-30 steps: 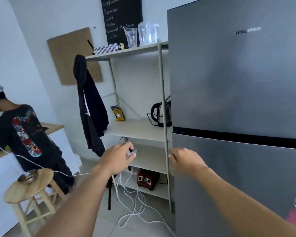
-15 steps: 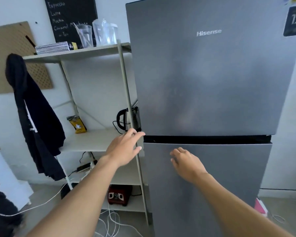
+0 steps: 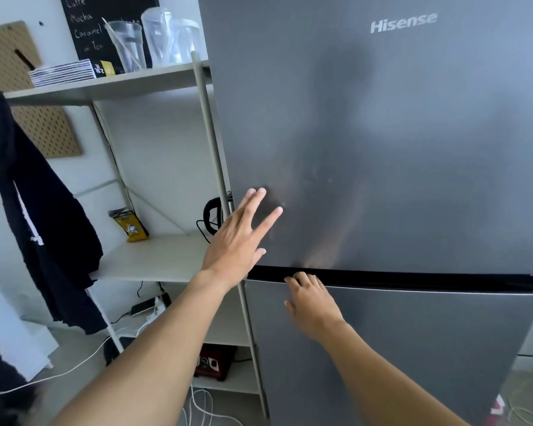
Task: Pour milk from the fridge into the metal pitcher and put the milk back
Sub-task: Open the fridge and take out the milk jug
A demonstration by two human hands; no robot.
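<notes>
Two bare hands meet the tall grey fridge [image 3: 382, 133], which fills the right and centre of the frame.
Its two flat doors have a brushed metal sheen, split by a dark gap [image 3: 413, 276]; a pale shelf rack [image 3: 154, 256] with clear plastic cups [image 3: 154, 38] stands at the left. Half a second ago the left hand [image 3: 237, 238] was by the rack's post; now it lies spread wide, fingers straight, on the upper door's [image 3: 336, 179] lower left corner. The right hand [image 3: 311, 302] has climbed from the lower door's [image 3: 413, 348] face and hooks its curled fingers into the gap over that door's top edge.
</notes>
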